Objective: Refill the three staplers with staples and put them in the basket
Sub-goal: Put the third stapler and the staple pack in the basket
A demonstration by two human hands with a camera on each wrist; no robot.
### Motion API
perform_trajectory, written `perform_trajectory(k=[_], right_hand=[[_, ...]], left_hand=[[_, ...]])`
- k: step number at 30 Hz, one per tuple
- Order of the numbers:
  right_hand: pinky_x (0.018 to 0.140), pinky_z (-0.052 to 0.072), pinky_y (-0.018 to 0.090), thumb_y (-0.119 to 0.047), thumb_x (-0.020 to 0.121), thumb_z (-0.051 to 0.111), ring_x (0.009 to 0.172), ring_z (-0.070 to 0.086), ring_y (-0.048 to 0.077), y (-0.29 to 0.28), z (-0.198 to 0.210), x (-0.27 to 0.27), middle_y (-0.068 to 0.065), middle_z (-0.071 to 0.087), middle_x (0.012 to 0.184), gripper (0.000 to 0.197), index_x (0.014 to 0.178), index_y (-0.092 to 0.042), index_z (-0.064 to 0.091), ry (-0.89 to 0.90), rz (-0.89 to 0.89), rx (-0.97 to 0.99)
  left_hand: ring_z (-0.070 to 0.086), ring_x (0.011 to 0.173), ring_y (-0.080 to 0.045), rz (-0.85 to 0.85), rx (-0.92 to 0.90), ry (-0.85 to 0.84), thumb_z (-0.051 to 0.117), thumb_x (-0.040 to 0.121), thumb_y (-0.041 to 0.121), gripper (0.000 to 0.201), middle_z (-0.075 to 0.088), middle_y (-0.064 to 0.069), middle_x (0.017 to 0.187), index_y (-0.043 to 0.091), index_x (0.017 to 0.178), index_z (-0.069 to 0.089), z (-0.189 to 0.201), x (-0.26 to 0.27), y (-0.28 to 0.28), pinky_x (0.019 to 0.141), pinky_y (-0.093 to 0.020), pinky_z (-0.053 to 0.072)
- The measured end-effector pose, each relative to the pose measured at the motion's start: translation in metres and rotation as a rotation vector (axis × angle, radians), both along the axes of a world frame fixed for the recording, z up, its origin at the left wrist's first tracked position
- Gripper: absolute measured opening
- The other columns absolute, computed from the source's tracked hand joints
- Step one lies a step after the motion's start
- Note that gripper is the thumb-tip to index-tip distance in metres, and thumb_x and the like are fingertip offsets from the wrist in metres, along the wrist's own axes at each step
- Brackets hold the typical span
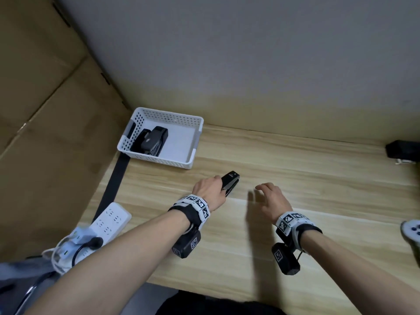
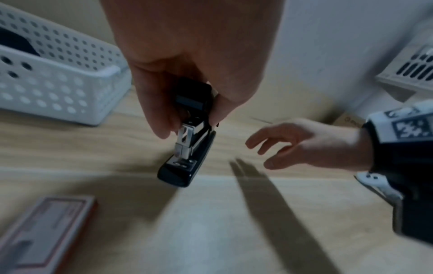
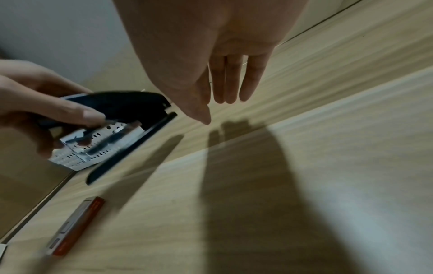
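The left hand (image 1: 208, 188) grips a black stapler (image 1: 230, 183) just above the surface (image 1: 295, 178), near the white basket (image 1: 159, 159), likely to drop it in. Other staplers (image 1: 152, 140) lie inside already. The right hand (image 1: 271, 198) hangs beside it, fingers (image 3: 230, 81) straight and empty.

I see a white power strip (image 1: 109, 220) with plugged cables at the desk (image 1: 295, 178) edge, left of the left hand. Black object (image 1: 402, 149) far right of the right hand; white controller (image 1: 411, 231) nearer, right edge.
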State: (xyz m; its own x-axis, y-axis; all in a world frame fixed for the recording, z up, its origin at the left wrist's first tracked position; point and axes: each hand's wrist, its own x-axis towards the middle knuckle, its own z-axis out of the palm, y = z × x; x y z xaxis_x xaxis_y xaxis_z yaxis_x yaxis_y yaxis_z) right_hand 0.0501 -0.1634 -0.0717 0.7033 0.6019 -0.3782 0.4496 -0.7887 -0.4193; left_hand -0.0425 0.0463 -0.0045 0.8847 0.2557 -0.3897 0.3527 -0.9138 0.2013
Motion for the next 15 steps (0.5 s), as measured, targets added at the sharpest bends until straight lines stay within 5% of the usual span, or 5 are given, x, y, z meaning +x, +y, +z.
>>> perform_trajectory(k=[4,8,12,15], right_hand=[[0.096,0.045,0.033,-0.014,0.082,0.064,0.120,0.046,0.023,0.034,0.008,0.006,0.003,0.048,0.132,0.047,0.128,-0.019,0.053,0.001,0.049,0.036],[0.094,0.045,0.032,-0.020,0.084,0.062,0.117,0.050,0.022,0.081,0.019,0.006,0.001,0.053,0.124,0.043,0.126,-0.020,0.055,0.031,0.121,0.029],[0.089,0.048,0.032,-0.023,0.082,0.057,0.109,0.055,0.021,0.124,0.023,0.000,0.000,0.057,0.120,0.042,0.124,-0.022,0.058,0.059,0.173,0.040],[0.082,0.047,0.028,-0.017,0.079,0.060,0.102,0.060,0.021,0.147,0.020,-0.006,-0.001,0.063,0.111,0.036,0.115,-0.024,0.061,0.102,0.222,0.017]], left_hand=[[0.065,0.083,-0.033,0.126,-0.031,-0.106,0.051,0.092,0.033,0.027,0.066,-0.011,0.092,0.010,0.105,0.054,0.039,0.003,0.045,0.070,-0.036,0.054],[0.063,0.091,-0.035,0.255,0.035,-0.163,0.051,0.093,0.035,0.030,0.065,-0.014,0.098,0.008,0.105,0.054,0.069,0.014,0.108,0.070,-0.035,0.045],[0.064,0.084,-0.034,0.336,0.046,-0.134,0.052,0.090,0.036,0.029,0.066,-0.012,0.088,0.009,0.096,0.057,0.072,0.023,0.165,0.071,-0.038,0.054],[0.059,0.081,-0.034,0.340,0.040,-0.057,0.053,0.091,0.031,0.025,0.064,-0.013,0.086,0.007,0.091,0.057,0.060,0.030,0.193,0.064,-0.035,0.048]])
